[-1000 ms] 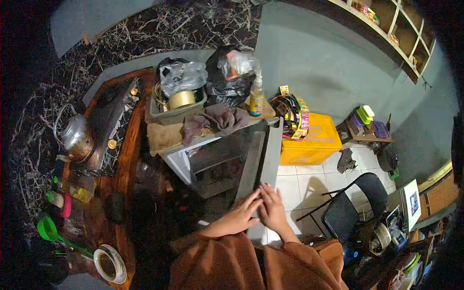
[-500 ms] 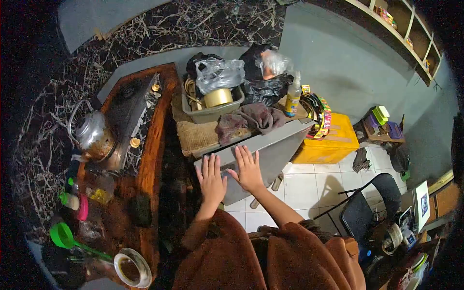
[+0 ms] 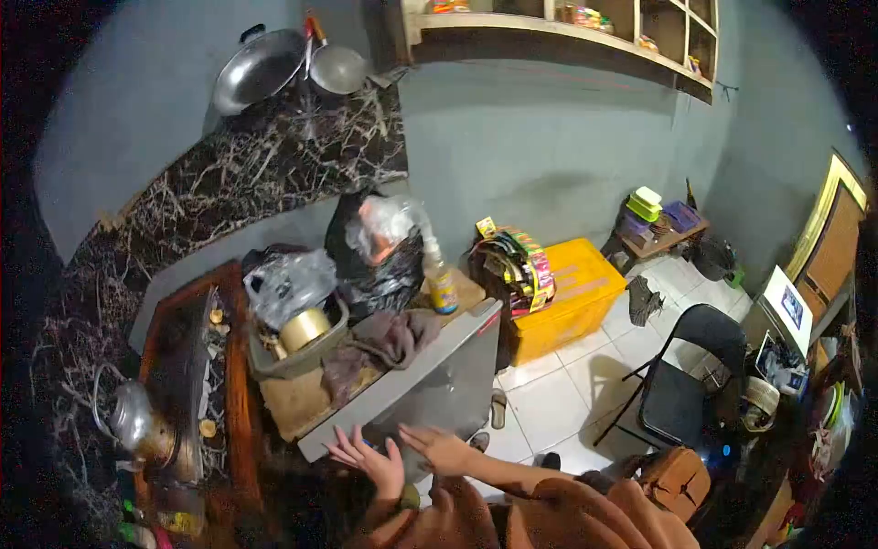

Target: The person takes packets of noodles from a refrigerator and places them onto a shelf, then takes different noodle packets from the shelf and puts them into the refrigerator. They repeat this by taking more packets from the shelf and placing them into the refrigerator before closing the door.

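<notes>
A grey, fridge-like cabinet door (image 3: 439, 403) stands in front of me, its pale top edge running diagonally and a red mark at its far corner. My left hand (image 3: 375, 465) is open with fingers spread, at the near left end of that edge. Beside it, my right hand (image 3: 444, 451) stretches its fingers leftward across the lower front of the door. Neither hand holds anything. A crumpled purplish cloth (image 3: 393, 343) lies behind the door's edge, close to a spray bottle (image 3: 442, 285).
A grey basin (image 3: 297, 364) with a gold tin and plastic bags stands behind the cloth. Yellow box (image 3: 576, 293) to the right carries hanging sachets. A black folding chair (image 3: 677, 393) is at right; a metal kettle (image 3: 137, 421) sits on the left counter.
My view has swung up and to the right. The hands, earlier both flat on the door's upper edge, are lower in view; the right one has turned to point left.
</notes>
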The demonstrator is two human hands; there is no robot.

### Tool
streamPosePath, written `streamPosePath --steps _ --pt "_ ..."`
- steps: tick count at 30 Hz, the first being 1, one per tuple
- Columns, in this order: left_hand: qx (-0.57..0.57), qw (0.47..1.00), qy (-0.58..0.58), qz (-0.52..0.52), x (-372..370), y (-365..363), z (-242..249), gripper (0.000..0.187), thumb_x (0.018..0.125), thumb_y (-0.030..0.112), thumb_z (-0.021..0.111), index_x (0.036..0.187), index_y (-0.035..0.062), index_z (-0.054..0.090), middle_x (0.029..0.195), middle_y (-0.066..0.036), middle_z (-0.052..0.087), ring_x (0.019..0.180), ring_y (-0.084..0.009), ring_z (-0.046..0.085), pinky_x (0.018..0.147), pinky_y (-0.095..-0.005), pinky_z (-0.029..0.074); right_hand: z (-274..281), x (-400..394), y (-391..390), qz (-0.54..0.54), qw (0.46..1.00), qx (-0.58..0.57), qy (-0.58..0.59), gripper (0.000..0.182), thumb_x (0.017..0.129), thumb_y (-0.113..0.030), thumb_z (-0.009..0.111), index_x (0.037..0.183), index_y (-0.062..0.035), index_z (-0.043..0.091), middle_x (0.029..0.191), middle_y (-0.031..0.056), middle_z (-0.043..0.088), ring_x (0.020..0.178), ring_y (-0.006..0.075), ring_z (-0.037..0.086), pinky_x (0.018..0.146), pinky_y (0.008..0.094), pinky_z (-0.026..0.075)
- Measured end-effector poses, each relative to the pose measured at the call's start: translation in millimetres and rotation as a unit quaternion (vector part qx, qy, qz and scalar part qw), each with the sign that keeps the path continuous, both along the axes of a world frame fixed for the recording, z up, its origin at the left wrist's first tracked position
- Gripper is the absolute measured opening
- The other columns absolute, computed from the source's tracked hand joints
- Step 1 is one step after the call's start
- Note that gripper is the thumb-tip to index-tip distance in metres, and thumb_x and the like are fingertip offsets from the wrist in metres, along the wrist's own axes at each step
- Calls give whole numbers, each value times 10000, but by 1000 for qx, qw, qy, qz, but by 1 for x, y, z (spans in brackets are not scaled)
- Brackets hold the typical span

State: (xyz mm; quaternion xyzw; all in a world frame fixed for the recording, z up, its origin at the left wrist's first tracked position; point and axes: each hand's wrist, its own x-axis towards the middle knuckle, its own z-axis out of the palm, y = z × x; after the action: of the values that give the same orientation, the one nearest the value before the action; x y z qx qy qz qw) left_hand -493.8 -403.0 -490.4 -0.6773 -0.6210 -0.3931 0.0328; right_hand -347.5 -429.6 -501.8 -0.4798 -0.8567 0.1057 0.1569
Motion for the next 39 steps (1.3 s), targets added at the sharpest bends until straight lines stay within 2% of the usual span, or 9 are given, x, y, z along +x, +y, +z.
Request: streamPosePath --steps 2,5,6,8,10,15,25,30,39 --pt "-49 986 -83 -134 34 -17 -10 644 643 144 617 1221 45 350 1362 -190 164 1278 -405 26 975 -590 7 -14 43 -26 -14 964 -264 30 678 735 -289 571 1285 -8 291 1306 183 330 1136 319 404 929 377 349" --pt "-159 920 -208 -292 99 -33 -58 551 688 80 607 1189 29 385 1358 -184 206 1270 -334 171 1014 -427 171 -56 151 -69 -75 955 -286 -16 610 774 -325 537 1270 -34 335 1228 194 422 1070 342 457 889 372 384" --pt "-397 752 -367 -376 147 -36 -63 462 740 88 591 1167 32 424 1276 -138 363 1200 -242 321 990 -351 239 -52 211 -92 -118 958 -261 12 602 778 -335 533 1267 -39 343 1224 192 429 1064 340 463 884 374 388" --pt "-377 758 -343 -406 211 -38 -62 371 785 104 569 1132 30 461 1120 -101 483 1087 -191 424 932 -303 310 -45 273 -114 -212 940 -264 39 591 767 -367 542 1247 -62 379 1226 183 430 1084 327 448 897 375 379" --pt "-404 676 -351 -507 277 -21 -71 384 783 122 578 1140 46 460 1131 -100 479 1116 -198 404 952 -316 289 -16 324 -136 -281 932 -228 13 549 770 -378 528 1221 -87 411 1144 173 491 1021 314 494 876 377 401" --pt "-174 755 -168 -610 415 21 14 400 743 111 611 1118 82 477 1220 -159 407 1179 -272 343 981 -357 259 6 446 -145 -322 931 -167 36 569 763 -376 560 1232 -92 410 1179 163 475 1019 334 491 866 380 403" --pt "96 867 -172 -457 496 132 217 420 695 82 616 1092 62 484 1281 -172 332 1205 -291 304 999 -385 228 152 538 -32 -237 963 68 107 529 712 -185 629 1195 -103 428 1182 154 443 1017 336 482 834 391 426" --pt "300 830 -194 -427 509 193 324 402 702 99 590 1090 62 494 1288 -164 336 1199 -279 316 995 -392 228 278 568 50 -147 964 219 41 532 700 -102 622 1194 -130 428 1212 138 410 1022 330 484 840 368 428" --pt "469 810 -89 -340 542 343 453 379 708 142 612 1067 68 515 1244 -160 387 1174 -286 351 980 -367 257 432 635 234 -157 771 615 -50 438 652 -92 631 1067 -121 496 1167 132 446 1019 307 470 835 388 393"
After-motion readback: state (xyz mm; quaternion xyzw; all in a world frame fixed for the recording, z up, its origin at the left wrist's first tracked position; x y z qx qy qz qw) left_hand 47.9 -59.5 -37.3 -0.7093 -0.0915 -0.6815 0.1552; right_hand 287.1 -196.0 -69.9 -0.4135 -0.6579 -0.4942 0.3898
